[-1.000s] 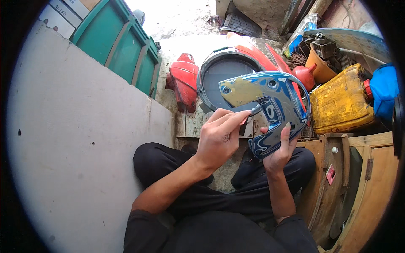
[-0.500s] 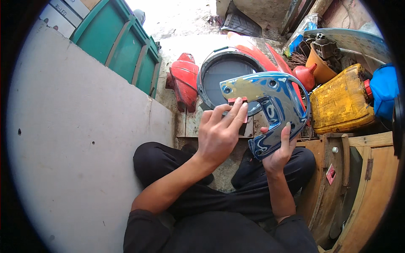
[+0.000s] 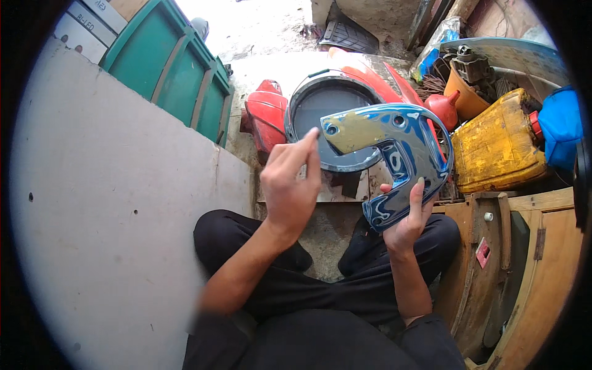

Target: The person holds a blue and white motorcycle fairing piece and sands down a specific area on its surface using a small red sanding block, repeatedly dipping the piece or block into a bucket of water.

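Observation:
My right hand [image 3: 408,223] grips the lower end of a curved plastic motorcycle fairing panel [image 3: 425,160]. The panel is glossy blue and silver with a dull olive patch at its upper left arm and several screw holes. It is held up in front of a black round tub [image 3: 296,102] of greyish water. Left of the panel and apart from it is my left hand [image 3: 290,185], its fingers pinched together. A small dark tip shows at the fingertips, probably the red-and-dark sandpaper piece seen earlier; the fingers hide most of it.
A red plastic fairing piece [image 3: 266,117] lies left of the tub, larger red panels [image 3: 364,74] behind it. At right are a red funnel [image 3: 443,110], a yellow jerrycan [image 3: 499,145] and a wooden cabinet [image 3: 549,265]. A white wall [image 3: 123,203] and green crate [image 3: 166,68] flank the left.
My left hand has come off the panel's olive patch and moved left and toward me. My right hand and the panel have hardly moved.

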`<control>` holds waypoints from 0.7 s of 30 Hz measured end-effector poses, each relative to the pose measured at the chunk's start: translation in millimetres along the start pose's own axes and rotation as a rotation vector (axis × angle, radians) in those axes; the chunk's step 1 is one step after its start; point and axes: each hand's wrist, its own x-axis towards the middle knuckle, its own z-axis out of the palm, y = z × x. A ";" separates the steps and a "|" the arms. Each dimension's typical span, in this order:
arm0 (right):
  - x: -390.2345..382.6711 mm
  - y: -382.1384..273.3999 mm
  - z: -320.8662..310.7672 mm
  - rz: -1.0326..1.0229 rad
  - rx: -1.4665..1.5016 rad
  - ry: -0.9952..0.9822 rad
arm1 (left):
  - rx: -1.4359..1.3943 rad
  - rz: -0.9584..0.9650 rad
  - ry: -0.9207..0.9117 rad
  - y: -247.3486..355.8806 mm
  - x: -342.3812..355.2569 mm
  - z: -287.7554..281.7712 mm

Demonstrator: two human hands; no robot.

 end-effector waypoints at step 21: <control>-5.8 11.4 2.9 -0.025 -0.072 -0.008 | -0.223 0.108 -0.220 24.3 -23.1 11.7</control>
